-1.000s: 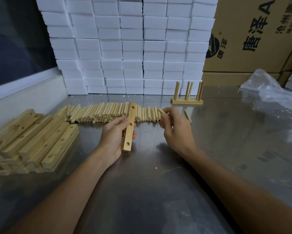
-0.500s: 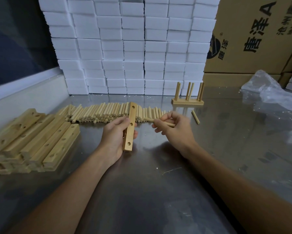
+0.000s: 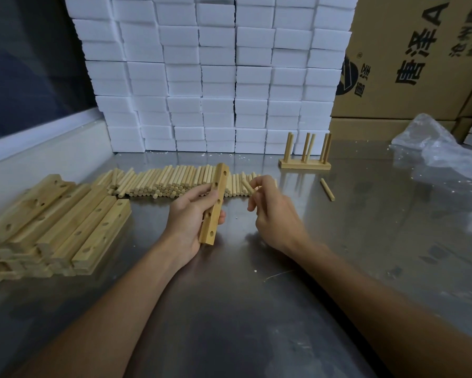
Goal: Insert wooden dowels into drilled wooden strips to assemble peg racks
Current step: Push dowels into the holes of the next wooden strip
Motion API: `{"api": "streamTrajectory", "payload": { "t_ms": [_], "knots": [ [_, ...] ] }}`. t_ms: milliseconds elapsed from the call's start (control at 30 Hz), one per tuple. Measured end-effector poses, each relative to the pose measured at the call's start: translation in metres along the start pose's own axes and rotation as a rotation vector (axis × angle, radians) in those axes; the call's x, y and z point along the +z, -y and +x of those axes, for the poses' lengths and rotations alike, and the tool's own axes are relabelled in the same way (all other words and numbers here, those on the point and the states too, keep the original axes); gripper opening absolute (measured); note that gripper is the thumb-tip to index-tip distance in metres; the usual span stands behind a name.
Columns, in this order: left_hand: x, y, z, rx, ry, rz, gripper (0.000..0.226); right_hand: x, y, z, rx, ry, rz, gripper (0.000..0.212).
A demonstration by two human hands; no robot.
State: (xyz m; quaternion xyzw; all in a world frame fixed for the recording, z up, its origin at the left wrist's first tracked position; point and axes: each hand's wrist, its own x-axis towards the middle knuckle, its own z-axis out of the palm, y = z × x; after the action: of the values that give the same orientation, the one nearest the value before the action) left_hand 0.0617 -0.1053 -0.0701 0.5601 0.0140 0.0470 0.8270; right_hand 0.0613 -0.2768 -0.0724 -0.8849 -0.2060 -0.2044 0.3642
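My left hand [image 3: 189, 216] grips a drilled wooden strip [image 3: 214, 203] with several empty holes, held lengthwise above the metal table. My right hand [image 3: 273, 211] pinches a wooden dowel [image 3: 248, 186] just right of the strip's upper half, not touching it. Behind both hands lies a long row of loose dowels [image 3: 163, 181]. A stack of drilled strips [image 3: 65, 222] sits at the left. One finished peg rack [image 3: 305, 152] stands upright at the back right.
A single dowel [image 3: 327, 189] lies on the steel table [image 3: 229, 309] right of my hands. White foam blocks [image 3: 215, 72] are stacked at the back, cardboard boxes [image 3: 420, 58] at the back right, and a crumpled plastic bag [image 3: 439, 145] lies at the right.
My right hand picked a dowel out of the row and lifted it toward the strip. The loose dowel on the right rolled a little farther right. My left hand kept hold of the strip.
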Motion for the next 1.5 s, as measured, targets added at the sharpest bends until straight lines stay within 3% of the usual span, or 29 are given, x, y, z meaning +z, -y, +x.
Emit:
{"api": "streamTrajectory", "payload": {
  "t_ms": [67,133,333,600,1067,1233,1333,1500],
  "knots": [
    [0.001,-0.001,-0.002,0.017,0.022,0.012,0.024,0.000,0.001,0.000,-0.026,-0.005,-0.001,0.045],
    [0.001,-0.002,-0.004,0.020,0.043,0.022,0.028,0.000,0.001,0.000,-0.039,-0.025,-0.023,0.050],
    [0.002,-0.003,-0.006,0.024,0.123,0.038,0.033,0.002,0.003,0.003,-0.003,-0.194,-0.023,0.020],
    [0.000,-0.002,-0.005,0.003,0.182,0.068,0.032,-0.003,0.010,0.011,-0.004,-0.342,-0.108,0.018],
    [0.000,-0.002,-0.006,0.019,0.179,0.113,0.027,-0.009,0.013,0.016,-0.147,-0.190,-0.315,0.021],
    [0.002,-0.001,-0.007,0.032,0.140,0.116,0.004,-0.016,0.019,0.021,-0.242,-0.093,-0.360,0.019],
    [0.005,0.001,-0.006,0.043,0.093,0.112,0.017,-0.022,0.024,0.025,-0.294,-0.023,-0.445,0.019],
    [0.007,0.004,-0.007,0.079,0.051,0.142,0.017,-0.023,0.033,0.027,-0.316,0.024,-0.528,0.023]
  ]
}}
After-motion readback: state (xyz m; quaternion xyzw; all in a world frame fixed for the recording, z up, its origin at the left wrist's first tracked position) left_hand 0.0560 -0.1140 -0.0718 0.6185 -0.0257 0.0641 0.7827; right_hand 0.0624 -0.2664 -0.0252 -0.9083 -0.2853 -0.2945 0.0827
